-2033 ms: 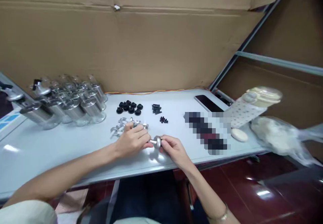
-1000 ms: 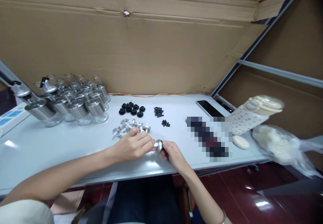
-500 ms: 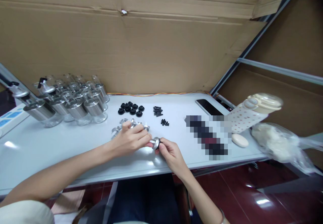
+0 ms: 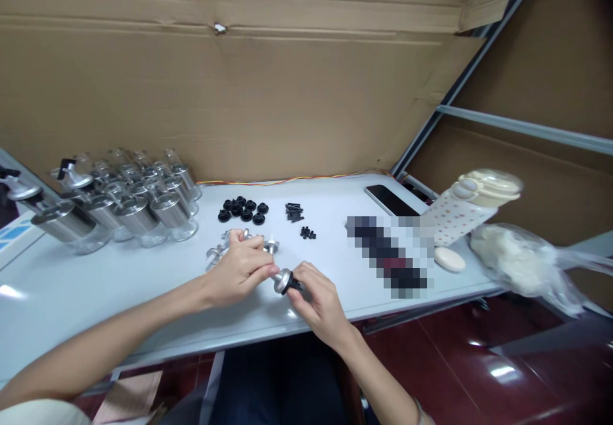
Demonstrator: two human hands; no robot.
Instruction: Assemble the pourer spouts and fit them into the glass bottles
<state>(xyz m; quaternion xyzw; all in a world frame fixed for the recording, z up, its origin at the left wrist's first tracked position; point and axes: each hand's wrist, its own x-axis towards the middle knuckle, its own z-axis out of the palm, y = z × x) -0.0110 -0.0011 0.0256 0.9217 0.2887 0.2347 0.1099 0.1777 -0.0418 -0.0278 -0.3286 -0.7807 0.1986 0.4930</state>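
Metal part (image 4: 282,281) — left fingers (image 4: 259,275), right fingers (image 4: 303,304) gripping 2 ends.

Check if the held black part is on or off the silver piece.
On, apparently: the black part abuts the silver piece, no gap visible; seating depth unclear.

Silver flanged piece (image 4: 282,281), black-ended, tilted, handheld
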